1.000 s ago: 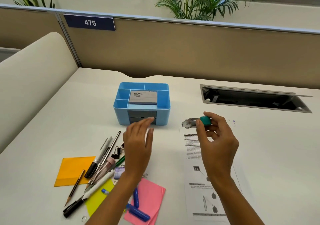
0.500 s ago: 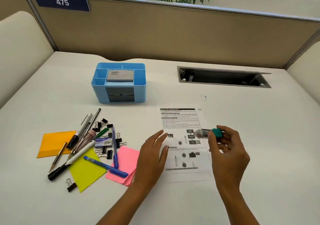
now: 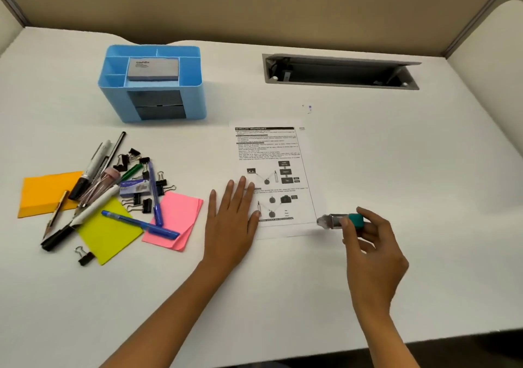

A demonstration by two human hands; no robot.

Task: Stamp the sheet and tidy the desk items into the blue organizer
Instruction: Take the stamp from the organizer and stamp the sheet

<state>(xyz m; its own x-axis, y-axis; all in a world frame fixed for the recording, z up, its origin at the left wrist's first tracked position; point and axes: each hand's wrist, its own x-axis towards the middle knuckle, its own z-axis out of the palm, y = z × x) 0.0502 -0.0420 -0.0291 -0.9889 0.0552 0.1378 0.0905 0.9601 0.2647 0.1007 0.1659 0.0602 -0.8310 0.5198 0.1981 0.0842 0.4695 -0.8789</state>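
A printed sheet (image 3: 273,152) lies flat in the middle of the white desk. My left hand (image 3: 230,220) rests palm down on its lower left corner, fingers spread. My right hand (image 3: 373,243) holds a small stamp (image 3: 332,221) with a teal cap and a clear body, lying sideways just off the sheet's lower right corner. The blue organizer (image 3: 152,83) stands at the back left with a grey pad (image 3: 153,69) in its top compartment. Left of the sheet lies a heap of pens (image 3: 138,223), markers, a pencil (image 3: 55,214), binder clips (image 3: 141,203) and orange (image 3: 42,192), yellow (image 3: 109,231) and pink sticky notes (image 3: 177,220).
An open grey cable hatch (image 3: 339,72) is set into the desk at the back right. A tan partition wall (image 3: 254,5) runs along the far edge. The desk's front edge (image 3: 424,339) shows at the lower right.
The view has tilted down and closer. My right hand carried the stamp down from mid-sheet to beside the lower right corner. My left hand settled flat on the sheet's lower left.
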